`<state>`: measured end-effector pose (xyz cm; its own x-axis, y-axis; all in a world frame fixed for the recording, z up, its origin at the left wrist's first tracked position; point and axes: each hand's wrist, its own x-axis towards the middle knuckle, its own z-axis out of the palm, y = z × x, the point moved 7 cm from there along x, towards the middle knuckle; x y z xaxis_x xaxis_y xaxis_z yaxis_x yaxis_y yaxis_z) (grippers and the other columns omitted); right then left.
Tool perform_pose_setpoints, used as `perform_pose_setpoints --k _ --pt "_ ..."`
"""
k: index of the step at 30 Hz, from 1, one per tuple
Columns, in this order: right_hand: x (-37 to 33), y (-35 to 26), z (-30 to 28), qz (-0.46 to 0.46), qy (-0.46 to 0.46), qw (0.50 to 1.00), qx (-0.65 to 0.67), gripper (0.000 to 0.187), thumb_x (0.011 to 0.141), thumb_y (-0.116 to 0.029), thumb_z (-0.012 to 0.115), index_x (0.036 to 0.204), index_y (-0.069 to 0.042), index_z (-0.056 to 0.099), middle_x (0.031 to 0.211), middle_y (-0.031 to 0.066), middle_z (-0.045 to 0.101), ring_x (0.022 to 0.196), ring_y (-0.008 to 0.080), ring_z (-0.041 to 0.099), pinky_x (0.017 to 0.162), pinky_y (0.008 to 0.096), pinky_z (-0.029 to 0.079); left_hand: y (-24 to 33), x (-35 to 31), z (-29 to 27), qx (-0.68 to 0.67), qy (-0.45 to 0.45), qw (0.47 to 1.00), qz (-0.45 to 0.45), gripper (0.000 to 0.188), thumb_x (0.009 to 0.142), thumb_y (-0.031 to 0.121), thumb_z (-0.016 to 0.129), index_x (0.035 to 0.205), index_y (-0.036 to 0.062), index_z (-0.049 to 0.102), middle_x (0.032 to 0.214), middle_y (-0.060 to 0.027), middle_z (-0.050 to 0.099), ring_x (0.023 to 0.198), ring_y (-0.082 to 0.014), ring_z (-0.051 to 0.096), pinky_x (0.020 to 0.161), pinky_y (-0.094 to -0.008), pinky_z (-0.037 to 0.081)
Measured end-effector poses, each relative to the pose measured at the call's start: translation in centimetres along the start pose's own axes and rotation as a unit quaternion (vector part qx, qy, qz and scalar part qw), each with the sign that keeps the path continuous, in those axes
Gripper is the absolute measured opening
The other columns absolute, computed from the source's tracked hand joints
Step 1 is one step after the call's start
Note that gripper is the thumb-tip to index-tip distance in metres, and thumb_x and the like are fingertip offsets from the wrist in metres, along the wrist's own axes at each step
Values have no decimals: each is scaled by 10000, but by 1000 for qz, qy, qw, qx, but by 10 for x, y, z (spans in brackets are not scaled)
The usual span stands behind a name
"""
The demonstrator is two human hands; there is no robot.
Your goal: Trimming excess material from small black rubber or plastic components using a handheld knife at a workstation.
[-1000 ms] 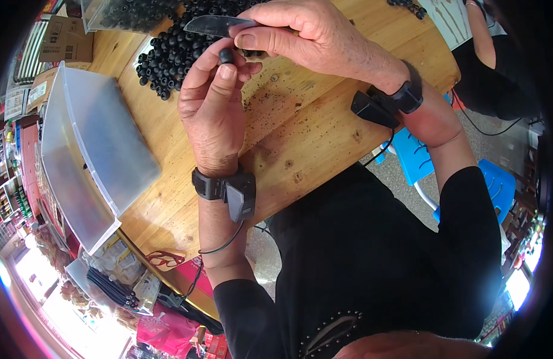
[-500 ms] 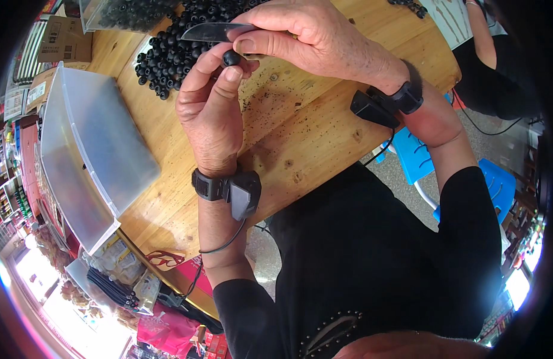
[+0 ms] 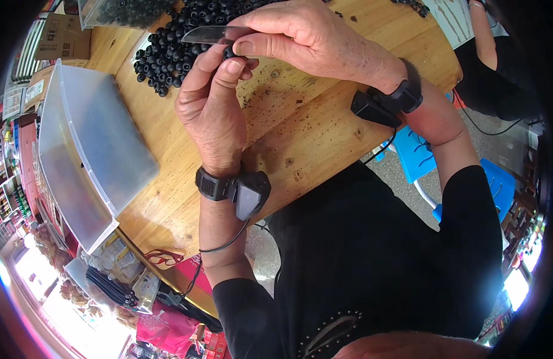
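Observation:
My left hand (image 3: pixel 213 110) pinches a small round black piece (image 3: pixel 229 51) between thumb and fingertips. A knife (image 3: pixel 209 35) with a short grey blade is gripped in my right hand (image 3: pixel 318 45); its handle is hidden by the fingers. The blade points left, just above the black piece, and my right thumb rests against that piece. Whether the edge touches it cannot be made out. Behind my hands lies a heap of similar black pieces (image 3: pixel 164 57), several showing a hole. Dark crumbs are scattered on the wooden table (image 3: pixel 270 143) beneath my hands.
An upturned-looking translucent plastic bin (image 3: pixel 102 131) stands at the table's left. Another clear bin (image 3: pixel 123 15) with black pieces is at the back left, near cardboard boxes (image 3: pixel 64 39). Blue chairs (image 3: pixel 411 152) stand right. A person's arm (image 3: pixel 483 36) shows at the far right.
The black piece has turned or slid under my right thumb and shows less. My left hand and wrist have rolled slightly to the right. The knife has barely moved.

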<state>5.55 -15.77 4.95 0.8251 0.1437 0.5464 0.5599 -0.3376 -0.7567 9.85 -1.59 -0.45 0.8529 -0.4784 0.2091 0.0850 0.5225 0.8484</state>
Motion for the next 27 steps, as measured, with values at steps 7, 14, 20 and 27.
perform_pose_setpoints --k 7,14,20,27 --pt "-3 -7 3 -47 53 997 -35 230 954 -153 672 1076 40 653 885 172 691 750 299 694 606 343 527 -1 -2 -3 -11 9 1000 11 279 872 -55 692 1148 -15 694 987 -109 722 806 -176 649 746 -279 535" --pt "-5 -15 4 -98 63 986 -119 224 939 -143 687 1046 51 654 886 179 687 751 324 689 607 363 540 -3 -3 1 -54 12 998 -23 257 878 -44 682 1133 -12 698 968 -108 722 790 -181 644 715 -279 520" --pt "-9 -16 7 -105 78 982 -137 245 931 -143 697 1066 57 655 913 187 696 751 319 699 606 359 556 -6 -4 1 -67 27 996 -55 229 887 -37 676 1113 -6 702 934 -98 716 748 -167 619 731 -289 533" --pt "-10 -19 4 -128 132 982 -42 277 942 -123 691 1136 71 653 919 168 712 740 255 712 600 321 553 -5 0 2 -123 -14 991 -42 226 906 1 673 1130 -5 695 943 -96 712 776 -179 622 795 -335 546"
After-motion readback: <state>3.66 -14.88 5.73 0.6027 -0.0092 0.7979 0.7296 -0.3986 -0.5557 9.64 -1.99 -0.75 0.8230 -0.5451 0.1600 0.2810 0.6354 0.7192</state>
